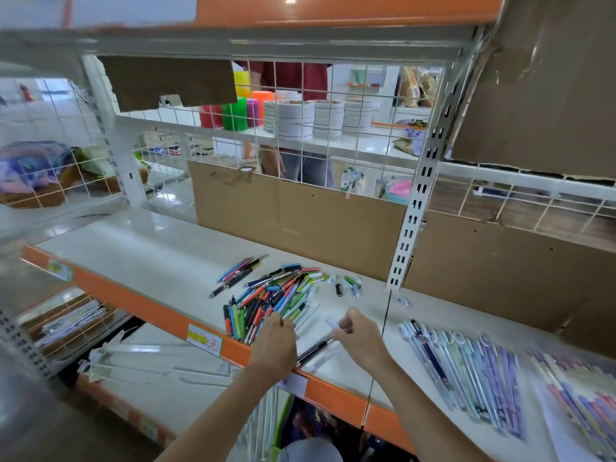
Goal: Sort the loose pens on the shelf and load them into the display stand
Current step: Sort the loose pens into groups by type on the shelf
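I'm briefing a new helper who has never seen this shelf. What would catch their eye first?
First, the bright heap of loose pens in the middle of the white shelf, with the left hand at its near edge. Beside it the right hand pinches a pale pen. To the right lie neat rows of packaged pens.

Both bare forearms extended from 6 o'clock toward 12. Left hand lay knuckles up, fingers curled under, grip contents not discernible. Right hand, at its 3 o'clock, was closed, pinching something pale.
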The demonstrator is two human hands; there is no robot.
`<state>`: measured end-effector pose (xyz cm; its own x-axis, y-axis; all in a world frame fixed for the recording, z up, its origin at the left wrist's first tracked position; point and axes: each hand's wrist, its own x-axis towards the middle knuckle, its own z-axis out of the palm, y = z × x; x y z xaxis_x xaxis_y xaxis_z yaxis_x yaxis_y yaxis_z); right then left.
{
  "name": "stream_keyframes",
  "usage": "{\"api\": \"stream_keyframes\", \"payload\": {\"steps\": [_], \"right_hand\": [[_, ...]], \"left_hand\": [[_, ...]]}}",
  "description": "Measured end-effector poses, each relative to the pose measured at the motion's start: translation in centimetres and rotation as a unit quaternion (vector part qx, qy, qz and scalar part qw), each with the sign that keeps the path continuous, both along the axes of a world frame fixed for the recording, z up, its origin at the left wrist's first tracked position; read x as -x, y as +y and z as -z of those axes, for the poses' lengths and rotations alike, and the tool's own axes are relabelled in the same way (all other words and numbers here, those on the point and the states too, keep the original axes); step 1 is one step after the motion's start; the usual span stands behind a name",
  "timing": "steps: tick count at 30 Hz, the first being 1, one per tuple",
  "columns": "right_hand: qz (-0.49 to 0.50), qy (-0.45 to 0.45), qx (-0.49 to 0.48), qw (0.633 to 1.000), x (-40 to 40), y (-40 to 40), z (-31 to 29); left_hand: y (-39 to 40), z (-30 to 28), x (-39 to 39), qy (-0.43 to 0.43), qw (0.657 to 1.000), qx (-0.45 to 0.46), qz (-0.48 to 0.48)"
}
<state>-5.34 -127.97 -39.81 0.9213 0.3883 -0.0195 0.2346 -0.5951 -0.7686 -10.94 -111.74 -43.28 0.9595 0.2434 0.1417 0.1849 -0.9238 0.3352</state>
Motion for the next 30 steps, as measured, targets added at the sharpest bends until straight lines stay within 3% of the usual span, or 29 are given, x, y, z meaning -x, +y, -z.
{"api": "stream_keyframes", "payload": {"steps": [4,10,14,21,30], "right_hand": [[0.079,0.111,-0.177,0.975,1.3,-4.9,0.4],[0.159,0.166,-0.314,0.921,2.5,-8.5,1.7],[0.172,0.194,-0.404,0.877,2.6,-9.0,1.8],[0.161,0.218,-0.455,0.848,2.3,-9.0,1.8],[0.142,0.186,-0.387,0.892,2.1,-9.5,2.6]], "left_hand": [[-1.8,-0.7,0.3,-0.067,0.996,0.024,0.048],[-6.9,-0.8,-0.8,-0.043,0.986,0.08,0.14],[-7.4,0.0,-1.1,-0.064,0.987,0.063,0.136],[-5.7,0.9,-0.9,-0.088,0.976,0.111,0.164],[-6.1,0.7,-0.3,-0.103,0.967,0.142,0.185]]}}
